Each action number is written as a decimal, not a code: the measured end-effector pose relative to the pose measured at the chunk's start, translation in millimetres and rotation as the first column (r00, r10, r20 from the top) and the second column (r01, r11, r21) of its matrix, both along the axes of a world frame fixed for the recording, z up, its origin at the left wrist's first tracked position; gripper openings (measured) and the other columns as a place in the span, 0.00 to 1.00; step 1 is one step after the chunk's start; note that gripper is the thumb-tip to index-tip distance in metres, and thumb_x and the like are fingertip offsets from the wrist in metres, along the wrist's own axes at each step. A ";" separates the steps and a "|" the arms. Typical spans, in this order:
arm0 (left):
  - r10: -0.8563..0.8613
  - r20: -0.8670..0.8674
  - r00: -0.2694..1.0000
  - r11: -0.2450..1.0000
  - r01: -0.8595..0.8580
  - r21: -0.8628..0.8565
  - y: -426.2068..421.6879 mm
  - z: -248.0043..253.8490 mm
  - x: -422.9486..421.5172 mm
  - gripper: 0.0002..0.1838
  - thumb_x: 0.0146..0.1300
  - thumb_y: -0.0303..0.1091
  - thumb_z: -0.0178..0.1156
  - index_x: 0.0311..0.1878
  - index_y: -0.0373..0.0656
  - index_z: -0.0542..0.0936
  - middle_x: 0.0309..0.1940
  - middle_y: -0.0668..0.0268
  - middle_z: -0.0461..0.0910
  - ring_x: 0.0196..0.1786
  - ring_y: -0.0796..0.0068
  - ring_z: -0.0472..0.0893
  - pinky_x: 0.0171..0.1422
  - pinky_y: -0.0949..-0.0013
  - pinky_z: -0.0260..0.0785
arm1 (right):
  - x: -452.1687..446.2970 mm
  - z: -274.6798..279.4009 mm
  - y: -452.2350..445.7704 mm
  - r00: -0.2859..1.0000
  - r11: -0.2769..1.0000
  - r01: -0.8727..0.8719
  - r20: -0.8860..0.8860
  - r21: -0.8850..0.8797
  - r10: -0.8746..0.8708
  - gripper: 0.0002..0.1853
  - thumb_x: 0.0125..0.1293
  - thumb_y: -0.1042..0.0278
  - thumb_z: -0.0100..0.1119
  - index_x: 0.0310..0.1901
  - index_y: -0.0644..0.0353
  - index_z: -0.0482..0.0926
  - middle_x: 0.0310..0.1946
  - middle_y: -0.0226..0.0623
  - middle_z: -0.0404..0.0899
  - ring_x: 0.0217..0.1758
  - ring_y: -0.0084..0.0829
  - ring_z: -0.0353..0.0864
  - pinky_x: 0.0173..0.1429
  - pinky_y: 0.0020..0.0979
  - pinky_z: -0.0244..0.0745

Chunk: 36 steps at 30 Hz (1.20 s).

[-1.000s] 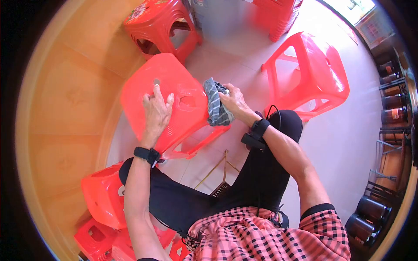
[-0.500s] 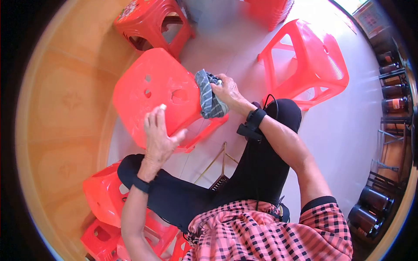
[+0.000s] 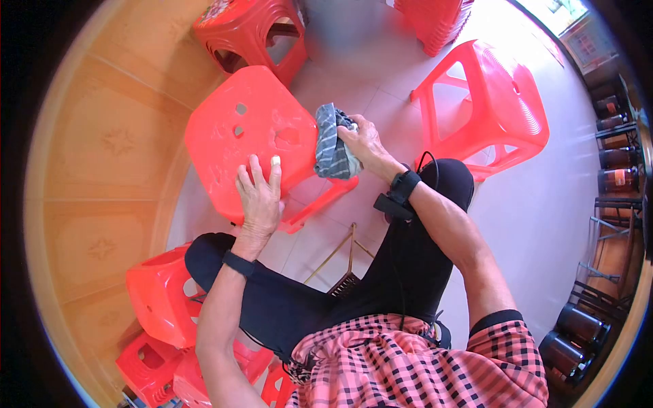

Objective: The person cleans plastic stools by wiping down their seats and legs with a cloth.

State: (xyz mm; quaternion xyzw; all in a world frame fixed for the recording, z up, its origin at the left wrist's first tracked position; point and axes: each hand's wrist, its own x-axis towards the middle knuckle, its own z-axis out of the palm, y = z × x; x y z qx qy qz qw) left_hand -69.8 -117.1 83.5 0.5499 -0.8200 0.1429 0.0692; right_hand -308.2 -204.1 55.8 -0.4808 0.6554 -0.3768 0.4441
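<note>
In front of me a red plastic stool (image 3: 231, 149) stands with its seat tilted toward me. The seat has several holes, and pale smears show on its surface. My left hand (image 3: 261, 197) lies on the near part of the seat with its fingers spread; one fingertip has a whitish covering. My right hand (image 3: 366, 144) grips a grey-blue striped cloth (image 3: 331, 146) and holds it against the right edge of the seat. The fingers under the cloth are hidden.
Another red stool (image 3: 486, 102) stands to the right. More stools (image 3: 255, 34) are at the back left, with stacked ones (image 3: 163, 299) by my left knee. A brown wall (image 3: 109, 149) runs along the left. Dark jars (image 3: 617, 180) line the right side.
My left hand has moved right and come down onto the seat. My right hand and the cloth have shifted slightly right. The view has shifted a little too.
</note>
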 end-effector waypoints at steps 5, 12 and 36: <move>0.025 0.069 0.997 0.999 -0.023 -0.040 -18.8 -3.5 5.9 0.56 0.32 0.42 0.78 0.69 0.47 0.61 0.63 0.46 0.60 0.60 0.41 0.63 0.60 0.40 0.60 | -0.3 -8.3 -1.4 0.990 1.000 -0.012 0.140 0.028 0.008 0.30 0.51 0.57 0.59 0.54 0.69 0.75 0.44 0.53 0.81 0.49 0.43 0.81 0.55 0.38 0.74; 0.064 0.044 0.997 0.998 -0.065 0.026 -58.7 51.7 22.4 0.56 0.33 0.42 0.77 0.70 0.45 0.60 0.59 0.47 0.64 0.59 0.46 0.64 0.63 0.45 0.60 | 0.4 6.5 1.9 0.984 0.998 0.034 0.174 0.059 -0.044 0.29 0.52 0.60 0.60 0.54 0.69 0.75 0.44 0.51 0.81 0.48 0.40 0.81 0.54 0.36 0.75; 0.086 -0.106 0.991 0.995 -0.079 0.063 -102.4 106.5 53.7 0.52 0.35 0.43 0.75 0.68 0.42 0.62 0.48 0.53 0.73 0.51 0.52 0.71 0.57 0.54 0.65 | 57.4 115.9 -59.6 0.996 0.859 -0.040 0.045 -0.510 0.073 0.27 0.52 0.55 0.60 0.51 0.63 0.75 0.43 0.52 0.80 0.49 0.48 0.80 0.56 0.41 0.72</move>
